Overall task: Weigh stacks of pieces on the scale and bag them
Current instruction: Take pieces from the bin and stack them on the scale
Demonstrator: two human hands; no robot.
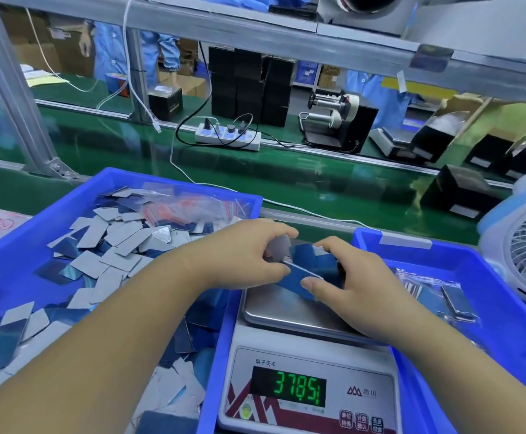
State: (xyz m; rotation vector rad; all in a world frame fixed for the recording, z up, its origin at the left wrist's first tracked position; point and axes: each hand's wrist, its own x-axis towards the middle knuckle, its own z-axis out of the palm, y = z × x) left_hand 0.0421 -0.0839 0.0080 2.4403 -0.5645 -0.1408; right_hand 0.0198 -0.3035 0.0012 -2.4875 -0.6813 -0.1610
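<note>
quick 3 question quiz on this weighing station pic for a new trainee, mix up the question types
1. True or false: both hands grip the stack of blue pieces over the scale's pan.
2. Where do the loose grey and blue pieces lie? A) in the left blue bin B) on the green belt C) on the fan
3. Fill in: the bagged pieces lie in the blue bin to the ____ of the scale.

Key: 1 true: the left hand and the right hand each hold an end. 2 A. 3 right.
</note>
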